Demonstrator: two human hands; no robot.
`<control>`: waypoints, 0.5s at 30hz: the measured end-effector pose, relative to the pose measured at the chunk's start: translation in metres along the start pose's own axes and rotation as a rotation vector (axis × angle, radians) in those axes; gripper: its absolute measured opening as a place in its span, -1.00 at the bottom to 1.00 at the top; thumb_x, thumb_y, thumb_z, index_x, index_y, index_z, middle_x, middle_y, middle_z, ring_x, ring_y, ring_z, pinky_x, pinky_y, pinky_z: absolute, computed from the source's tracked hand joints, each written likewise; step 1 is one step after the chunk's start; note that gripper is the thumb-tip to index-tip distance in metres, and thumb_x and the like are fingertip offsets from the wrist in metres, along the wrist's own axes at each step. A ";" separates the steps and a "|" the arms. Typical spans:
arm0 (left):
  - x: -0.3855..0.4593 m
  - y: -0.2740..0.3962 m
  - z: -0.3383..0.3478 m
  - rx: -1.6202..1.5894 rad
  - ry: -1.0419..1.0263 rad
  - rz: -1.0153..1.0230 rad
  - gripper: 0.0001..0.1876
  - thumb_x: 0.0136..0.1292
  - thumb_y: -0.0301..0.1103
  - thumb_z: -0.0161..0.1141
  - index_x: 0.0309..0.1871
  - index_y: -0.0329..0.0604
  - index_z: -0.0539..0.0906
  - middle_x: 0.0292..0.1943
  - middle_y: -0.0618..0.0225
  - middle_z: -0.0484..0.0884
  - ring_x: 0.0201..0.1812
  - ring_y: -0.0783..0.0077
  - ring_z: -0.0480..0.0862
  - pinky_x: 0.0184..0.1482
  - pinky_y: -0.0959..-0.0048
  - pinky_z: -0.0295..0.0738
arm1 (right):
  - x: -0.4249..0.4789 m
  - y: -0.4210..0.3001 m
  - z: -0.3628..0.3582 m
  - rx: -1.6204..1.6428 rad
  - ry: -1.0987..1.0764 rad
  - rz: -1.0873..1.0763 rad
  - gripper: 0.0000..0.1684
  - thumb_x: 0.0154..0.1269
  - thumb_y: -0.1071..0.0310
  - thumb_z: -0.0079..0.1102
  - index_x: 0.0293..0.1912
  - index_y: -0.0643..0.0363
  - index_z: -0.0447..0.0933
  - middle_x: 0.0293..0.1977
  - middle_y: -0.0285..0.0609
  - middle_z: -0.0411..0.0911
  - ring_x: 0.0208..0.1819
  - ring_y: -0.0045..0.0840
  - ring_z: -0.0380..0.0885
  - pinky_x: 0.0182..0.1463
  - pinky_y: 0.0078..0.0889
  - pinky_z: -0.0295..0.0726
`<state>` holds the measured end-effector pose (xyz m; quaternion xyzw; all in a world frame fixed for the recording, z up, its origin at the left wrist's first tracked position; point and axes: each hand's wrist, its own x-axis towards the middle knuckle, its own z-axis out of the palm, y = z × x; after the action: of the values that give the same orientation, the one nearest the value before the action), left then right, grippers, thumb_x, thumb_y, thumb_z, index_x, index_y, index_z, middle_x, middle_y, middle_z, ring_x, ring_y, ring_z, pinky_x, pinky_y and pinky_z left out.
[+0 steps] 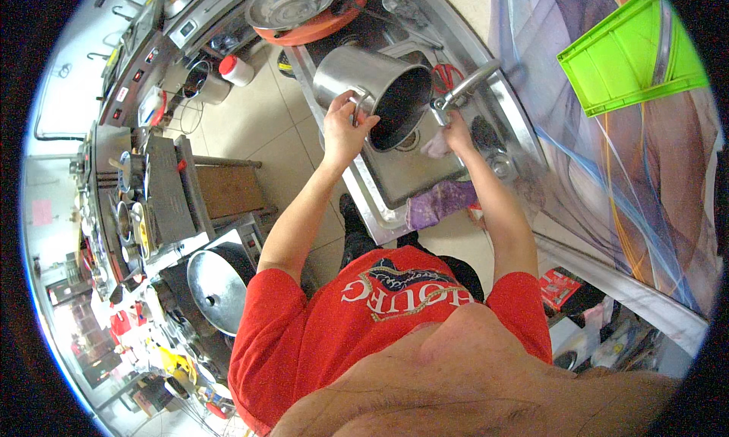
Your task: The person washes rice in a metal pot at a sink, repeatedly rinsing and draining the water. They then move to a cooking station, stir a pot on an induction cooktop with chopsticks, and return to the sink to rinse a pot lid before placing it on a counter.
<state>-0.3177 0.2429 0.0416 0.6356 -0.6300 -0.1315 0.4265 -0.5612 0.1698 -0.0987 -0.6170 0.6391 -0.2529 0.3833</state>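
A large stainless steel pot (pixel 347 72) is tilted over the sink basin (pixel 393 181), its dark mouth facing the faucet. My left hand (pixel 344 132) grips the loop handle on the pot's near side. Beside the pot's rim, my right hand (pixel 457 132) is closed around a pale cloth (pixel 437 145), just under the end of the metal faucet (pixel 472 84). Whether its fingers also touch the faucet cannot be made out. The pot's inside is too dark to see into.
A purple patterned cloth (pixel 441 203) lies over the sink's near edge. Behind the pot are a red-handled tool (pixel 447 77) and a steel bowl (pixel 290 4) on an orange basin (pixel 319 31). A green plastic basket (pixel 621 55) is at right, a large lidded pan (pixel 213 292) at left.
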 end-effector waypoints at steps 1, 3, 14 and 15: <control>0.003 0.004 0.002 0.008 -0.007 0.025 -0.71 -0.25 -0.42 0.35 -0.69 -0.30 0.40 -0.07 -0.01 0.46 -0.24 0.10 0.53 -0.21 0.34 0.42 | 0.003 0.011 0.003 -0.002 0.021 -0.046 -0.56 -0.09 0.54 0.03 -0.09 0.23 0.31 -0.44 -0.05 0.45 -0.38 -0.38 0.46 -0.28 -0.38 0.40; 0.004 0.008 0.005 -0.014 -0.008 0.012 -0.71 -0.24 -0.43 0.34 -0.69 -0.30 0.39 -0.05 -0.01 0.45 -0.27 0.11 0.53 -0.24 0.34 0.42 | 0.004 0.014 0.006 0.039 0.010 -0.021 -0.61 -0.09 0.55 0.04 -0.14 0.25 0.34 -0.46 -0.08 0.44 -0.39 -0.40 0.46 -0.29 -0.41 0.40; 0.004 0.003 0.025 -0.004 0.031 -0.015 -0.71 -0.23 -0.47 0.33 -0.68 -0.31 0.36 0.00 -0.04 0.40 -0.29 0.07 0.54 -0.22 0.32 0.41 | 0.004 0.004 0.000 0.704 -0.211 0.223 -0.83 0.02 0.54 0.04 -0.30 0.21 0.44 -0.44 -0.30 0.47 -0.39 -0.60 0.44 -0.34 -0.58 0.39; 0.004 -0.004 0.028 -0.019 0.036 -0.019 -0.72 -0.23 -0.47 0.33 -0.68 -0.31 0.37 0.01 -0.05 0.40 -0.28 0.06 0.54 -0.21 0.32 0.41 | 0.001 -0.008 -0.006 0.733 -0.246 0.249 -0.82 0.02 0.54 0.04 -0.29 0.20 0.45 -0.43 -0.30 0.47 -0.39 -0.60 0.45 -0.34 -0.58 0.39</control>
<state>-0.3341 0.2284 0.0238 0.6398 -0.6149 -0.1301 0.4423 -0.5615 0.1671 -0.0892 -0.3832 0.5259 -0.3399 0.6790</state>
